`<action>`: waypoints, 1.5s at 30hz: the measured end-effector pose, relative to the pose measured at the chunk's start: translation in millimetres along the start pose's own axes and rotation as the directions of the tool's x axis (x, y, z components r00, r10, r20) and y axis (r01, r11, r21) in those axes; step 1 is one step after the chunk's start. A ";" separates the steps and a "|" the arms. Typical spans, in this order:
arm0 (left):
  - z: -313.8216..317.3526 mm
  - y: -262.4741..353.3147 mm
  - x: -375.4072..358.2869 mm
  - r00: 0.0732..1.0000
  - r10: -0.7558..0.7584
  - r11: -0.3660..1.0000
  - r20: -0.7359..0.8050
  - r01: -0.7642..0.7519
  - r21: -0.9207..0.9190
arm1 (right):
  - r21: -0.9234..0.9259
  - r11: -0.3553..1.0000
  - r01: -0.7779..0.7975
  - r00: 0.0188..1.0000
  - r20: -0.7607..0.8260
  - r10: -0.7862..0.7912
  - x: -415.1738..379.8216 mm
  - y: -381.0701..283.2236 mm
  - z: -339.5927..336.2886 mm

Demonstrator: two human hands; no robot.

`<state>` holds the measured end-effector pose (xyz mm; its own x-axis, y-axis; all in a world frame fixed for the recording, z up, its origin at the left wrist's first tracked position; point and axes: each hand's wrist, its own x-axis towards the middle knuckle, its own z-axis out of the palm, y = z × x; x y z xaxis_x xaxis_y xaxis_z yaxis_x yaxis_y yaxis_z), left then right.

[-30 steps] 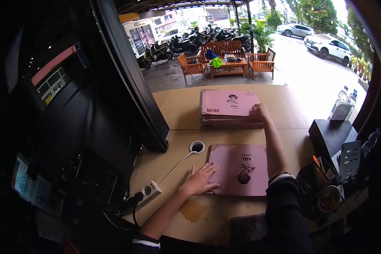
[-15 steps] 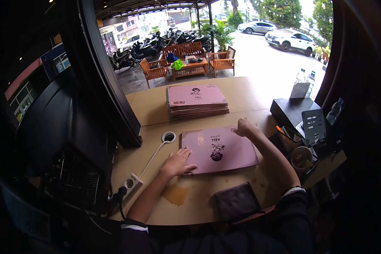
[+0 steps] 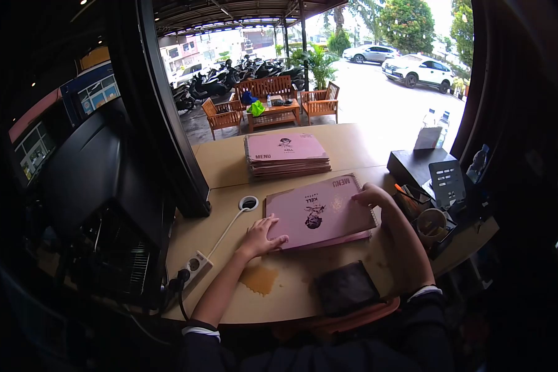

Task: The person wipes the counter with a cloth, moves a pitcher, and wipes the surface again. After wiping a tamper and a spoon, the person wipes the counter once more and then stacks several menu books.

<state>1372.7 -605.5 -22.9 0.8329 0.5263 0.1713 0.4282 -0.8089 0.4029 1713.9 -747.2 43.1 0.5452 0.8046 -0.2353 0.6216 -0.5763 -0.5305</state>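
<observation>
A pink spiral-bound menu, upside down to me, lies slightly turned on top of another pink menu whose edge shows below it. My left hand rests with spread fingers on its left side. At the right, spiral-bound edge, my right hand has its fingers closed on the top menu. Behind these, a pile of several pink menus stands with its MENU lettering upright to me.
A dark wallet-like pad lies at the near edge, by an orange-brown stain. The power strip and cable hole are at left. On the right stand a black box, pen holder and cup.
The top menu has turned counterclockwise, uncovering part of the one below. My right hand has moved from its top edge to its right edge. The view has shifted slightly.
</observation>
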 end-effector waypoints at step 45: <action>-47.1 44.7 101.7 0.892 -0.358 0.327 -0.275 -0.155 -0.932 | 0.956 -0.224 0.190 0.939 -0.244 -0.242 46.0 -110.5 32.0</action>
<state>1460.0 -575.8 54.9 0.4934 0.8315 0.2553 -0.3161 -0.1020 0.9432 1652.4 -641.9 64.8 0.4989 0.8602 0.1059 -0.5733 0.4192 -0.7040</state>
